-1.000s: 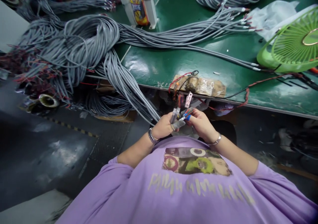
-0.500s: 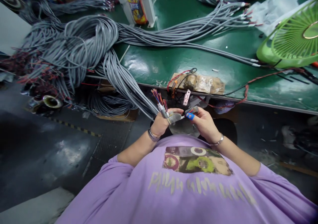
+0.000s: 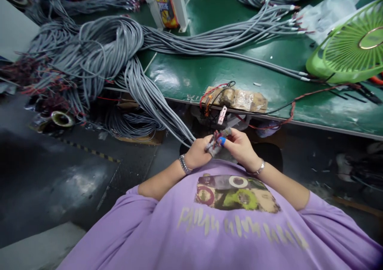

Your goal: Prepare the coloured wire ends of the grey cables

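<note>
Grey cables [image 3: 163,108] hang in a bundle from the table edge down to my left hand [image 3: 198,151]. My left fingers are closed around the cable ends, where red and dark wires [image 3: 216,137] stick out. Right beside it, my right hand [image 3: 241,147] pinches at those wires; blue wrapping covers its thumb tip and grey wrapping a finger. The two hands almost meet in front of my purple shirt. Exactly which wire sits between the right fingertips is too small to tell.
A large heap of grey cables [image 3: 110,38] lies across the green table [image 3: 191,76] at the left. A green fan [image 3: 344,64] stands at the right. By the front edge is a taped cardboard piece [image 3: 251,101] with cords. Coiled cable [image 3: 131,122] sits below the table.
My left hand has turned, so the wire ends now point toward my right hand instead of up and away. My right hand has moved slightly left onto the wires.
</note>
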Demonstrator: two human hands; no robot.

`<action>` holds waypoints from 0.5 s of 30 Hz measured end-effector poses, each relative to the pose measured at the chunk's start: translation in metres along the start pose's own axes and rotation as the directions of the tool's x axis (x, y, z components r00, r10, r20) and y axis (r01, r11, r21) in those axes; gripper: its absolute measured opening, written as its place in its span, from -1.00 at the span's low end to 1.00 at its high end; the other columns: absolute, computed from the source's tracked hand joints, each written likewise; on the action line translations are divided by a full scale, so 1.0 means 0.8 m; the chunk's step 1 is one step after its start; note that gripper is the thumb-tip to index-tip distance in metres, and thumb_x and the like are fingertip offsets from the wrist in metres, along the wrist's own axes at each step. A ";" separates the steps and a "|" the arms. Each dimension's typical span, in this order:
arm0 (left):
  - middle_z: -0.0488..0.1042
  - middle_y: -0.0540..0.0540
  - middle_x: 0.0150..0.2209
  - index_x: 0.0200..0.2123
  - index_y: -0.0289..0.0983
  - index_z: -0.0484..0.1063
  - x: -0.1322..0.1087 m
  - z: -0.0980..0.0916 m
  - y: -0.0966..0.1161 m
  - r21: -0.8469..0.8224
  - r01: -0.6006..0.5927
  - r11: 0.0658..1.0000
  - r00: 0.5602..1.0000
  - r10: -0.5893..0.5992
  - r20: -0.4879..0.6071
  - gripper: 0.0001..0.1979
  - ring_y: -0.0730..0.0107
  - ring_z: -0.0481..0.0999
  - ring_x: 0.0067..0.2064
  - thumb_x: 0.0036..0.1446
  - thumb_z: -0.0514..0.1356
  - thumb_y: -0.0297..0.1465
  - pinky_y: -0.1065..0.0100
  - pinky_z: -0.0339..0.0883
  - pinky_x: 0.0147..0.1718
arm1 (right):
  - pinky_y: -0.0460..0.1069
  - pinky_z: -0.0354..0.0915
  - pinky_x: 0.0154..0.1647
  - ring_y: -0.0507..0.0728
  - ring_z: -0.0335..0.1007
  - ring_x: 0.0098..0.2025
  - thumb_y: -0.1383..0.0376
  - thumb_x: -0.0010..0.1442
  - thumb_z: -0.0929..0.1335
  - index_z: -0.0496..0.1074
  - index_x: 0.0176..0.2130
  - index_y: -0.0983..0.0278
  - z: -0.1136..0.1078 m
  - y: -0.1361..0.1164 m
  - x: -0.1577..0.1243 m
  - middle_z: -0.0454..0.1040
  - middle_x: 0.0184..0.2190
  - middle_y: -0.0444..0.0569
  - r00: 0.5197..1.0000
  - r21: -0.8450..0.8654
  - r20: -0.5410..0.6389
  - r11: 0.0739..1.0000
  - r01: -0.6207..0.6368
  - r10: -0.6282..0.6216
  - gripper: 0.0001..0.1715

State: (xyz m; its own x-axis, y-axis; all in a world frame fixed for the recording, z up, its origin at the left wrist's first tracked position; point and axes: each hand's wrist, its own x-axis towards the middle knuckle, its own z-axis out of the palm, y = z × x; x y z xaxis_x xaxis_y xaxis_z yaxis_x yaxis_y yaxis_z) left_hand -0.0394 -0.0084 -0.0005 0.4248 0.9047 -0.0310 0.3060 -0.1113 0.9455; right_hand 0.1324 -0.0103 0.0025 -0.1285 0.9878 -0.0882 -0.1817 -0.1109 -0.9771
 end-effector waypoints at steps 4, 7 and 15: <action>0.48 -0.04 -0.56 -0.49 -0.31 0.42 0.000 -0.003 0.007 -0.224 0.075 0.972 0.996 -0.082 -0.020 -0.66 0.46 0.45 -0.52 0.09 0.27 -0.14 0.40 0.37 -0.45 | -0.08 0.15 -0.60 -0.02 0.20 -0.60 0.08 -0.04 0.52 0.40 -0.44 0.25 0.016 -0.004 0.009 0.38 -0.61 -0.17 0.997 0.095 0.042 0.993 -0.074 0.070 -0.64; 0.51 -0.06 -0.56 -0.51 -0.31 0.42 0.004 -0.005 0.010 -0.386 0.108 0.916 0.984 -0.154 -0.091 -0.64 0.44 0.48 -0.52 0.05 0.30 -0.13 0.38 0.41 -0.43 | -0.11 0.01 -0.62 -0.07 0.05 -0.64 0.08 -0.04 0.52 0.38 -0.47 0.27 0.020 0.001 0.015 0.26 -0.67 -0.23 0.995 0.161 0.026 0.982 -0.096 0.093 -0.62; 0.50 -0.02 -0.58 -0.51 -0.31 0.42 0.018 -0.001 0.002 -0.618 0.136 0.774 0.931 -0.313 -0.186 -0.65 0.46 0.47 -0.56 -0.09 0.38 -0.15 0.41 0.41 -0.51 | -0.09 0.11 -0.55 -0.05 0.11 -0.55 0.11 -0.03 0.51 0.40 -0.46 0.28 0.011 0.009 0.008 0.35 -0.57 -0.17 0.999 0.014 -0.010 0.999 -0.049 0.049 -0.66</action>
State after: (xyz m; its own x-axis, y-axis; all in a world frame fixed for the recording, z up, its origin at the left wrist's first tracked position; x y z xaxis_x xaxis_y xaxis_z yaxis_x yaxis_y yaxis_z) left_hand -0.0331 0.0050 0.0009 0.1412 0.9541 -0.2643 -0.2320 0.2914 0.9280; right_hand 0.1221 -0.0061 -0.0037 -0.1272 0.9822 -0.1382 -0.1887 -0.1607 -0.9688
